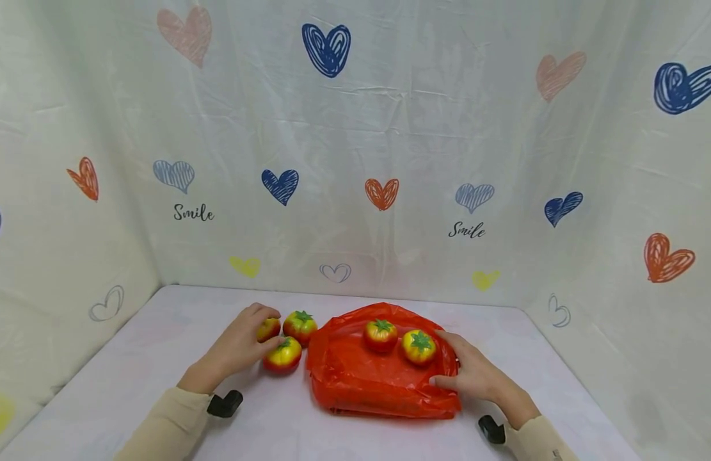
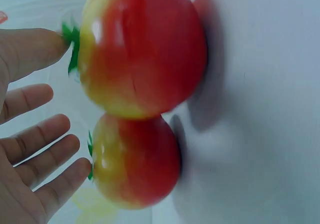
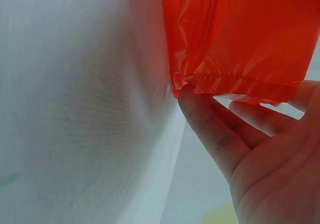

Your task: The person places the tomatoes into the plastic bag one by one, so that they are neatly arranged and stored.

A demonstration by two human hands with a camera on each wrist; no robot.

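Three red-and-yellow toy tomatoes with green leafy tops stand together left of a red plastic bag [image 1: 355,378]: a front one [image 1: 286,360], a back one [image 1: 301,328] and a left one [image 1: 267,330] partly hidden. Over them reaches my left hand [image 1: 242,342], its fingers spread; its thumb touches the green top of the nearer tomato [image 2: 145,49] in the left wrist view. Two more tomatoes, one [image 1: 381,335] beside another [image 1: 420,347], lie on the bag's red plastic. My right hand [image 1: 476,371] holds the bag's right edge between thumb and fingers, seen also in the right wrist view.
A white cloth covers the table [image 1: 263,422]. Behind it and on both sides hangs a pale curtain [image 1: 355,128] printed with hearts and "Smile". A black strap piece [image 1: 225,404] is on the left wrist, another [image 1: 491,429] on the right.
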